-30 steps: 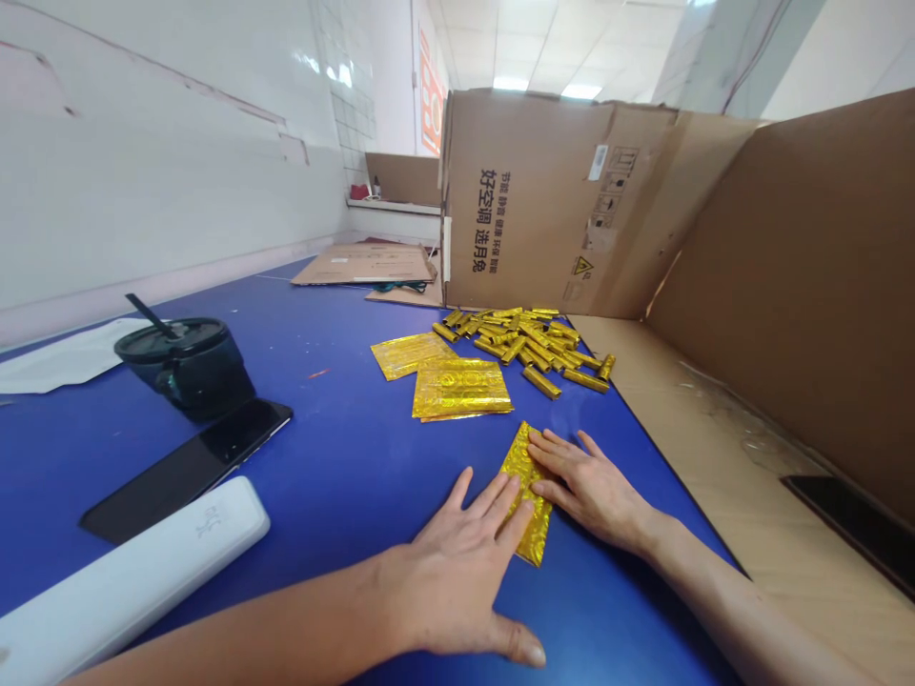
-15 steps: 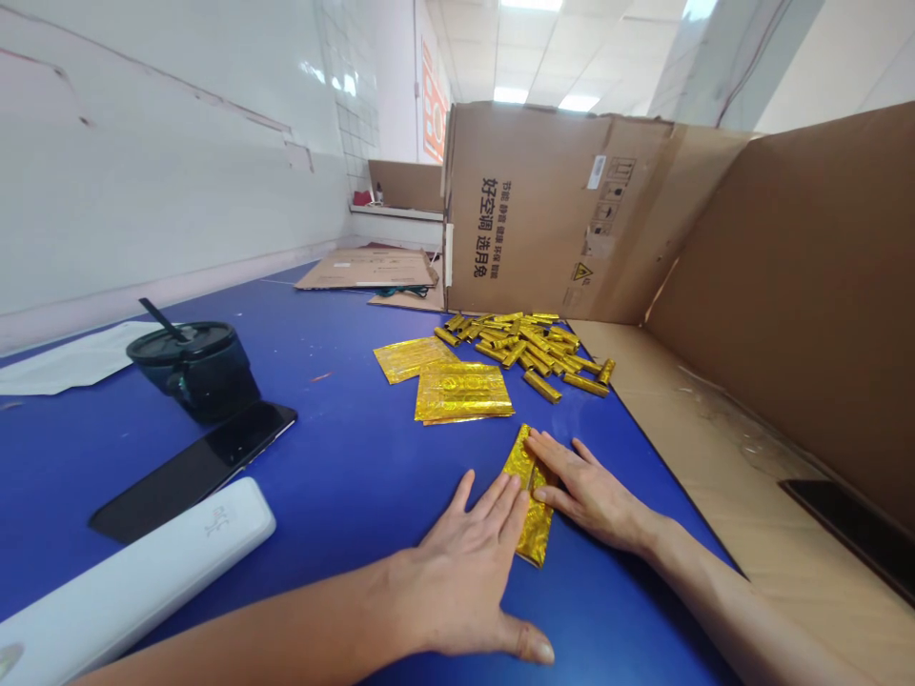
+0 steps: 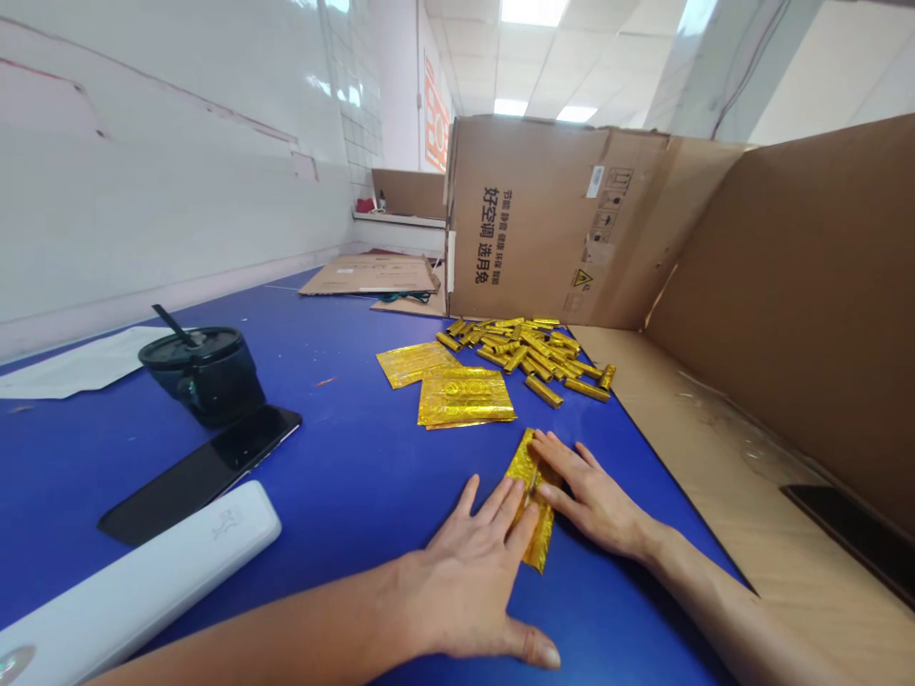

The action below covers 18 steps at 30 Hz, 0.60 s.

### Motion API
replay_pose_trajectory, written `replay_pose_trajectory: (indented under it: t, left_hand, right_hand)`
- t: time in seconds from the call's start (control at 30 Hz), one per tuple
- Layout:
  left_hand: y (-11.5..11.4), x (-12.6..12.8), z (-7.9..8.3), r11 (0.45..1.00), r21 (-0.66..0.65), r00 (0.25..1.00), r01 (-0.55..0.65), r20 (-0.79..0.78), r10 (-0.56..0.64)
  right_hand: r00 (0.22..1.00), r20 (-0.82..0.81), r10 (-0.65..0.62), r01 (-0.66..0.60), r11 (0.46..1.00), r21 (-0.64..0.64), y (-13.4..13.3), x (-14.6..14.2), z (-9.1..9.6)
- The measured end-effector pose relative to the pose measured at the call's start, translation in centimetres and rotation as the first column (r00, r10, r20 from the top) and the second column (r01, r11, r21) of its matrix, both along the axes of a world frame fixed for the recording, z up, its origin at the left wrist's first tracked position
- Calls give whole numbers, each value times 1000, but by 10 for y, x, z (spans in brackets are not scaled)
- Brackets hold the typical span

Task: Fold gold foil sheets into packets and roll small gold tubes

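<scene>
A crinkled strip of gold metallic foil (image 3: 541,538) lies on a blue table top (image 3: 343,457), with both bare hands pressing on it. The left hand (image 3: 468,572) is palm down and open, fingers spread, its fingertips on the strip's left edge. The right hand (image 3: 590,500) is also flat and open, its fingers lying across the upper part of the strip. Neither hand closes around the foil, and together they hide its middle.

Just beyond the strip lie two flat gold foil sheets (image 3: 466,398) (image 3: 416,364), and beside them a heap of small rolled gold foil sticks (image 3: 529,351). Behind that heap stands a brown cardboard box panel (image 3: 550,219) printed with black characters. To the strip's right, a tan cardboard sheet (image 3: 715,448) lies along the table edge, bearing a flat black panel (image 3: 850,534).

To the strip's left are a long white plastic case (image 3: 135,572), close under the left forearm, a black smartphone (image 3: 204,476), and a dark lidded tumbler with a straw (image 3: 207,381), which stands beside a white paper sheet (image 3: 71,373).
</scene>
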State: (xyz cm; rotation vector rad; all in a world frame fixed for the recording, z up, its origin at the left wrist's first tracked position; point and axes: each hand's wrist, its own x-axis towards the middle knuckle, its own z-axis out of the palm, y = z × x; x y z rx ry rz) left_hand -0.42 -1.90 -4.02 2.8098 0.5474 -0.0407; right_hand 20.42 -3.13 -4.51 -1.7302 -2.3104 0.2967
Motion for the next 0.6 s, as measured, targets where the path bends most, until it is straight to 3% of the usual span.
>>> replay_pose_trajectory:
  t: [0.27, 0.6]
  left_hand:
    - [-2, 0, 8, 1000, -31, 998, -1, 56, 2]
    - [-4, -1, 3, 1000, -32, 1000, -1, 31, 2]
  right_hand:
    - [978, 20, 206, -204, 976, -78, -13, -32, 8]
    - [981, 141, 134, -123, 989, -83, 7, -17, 5]
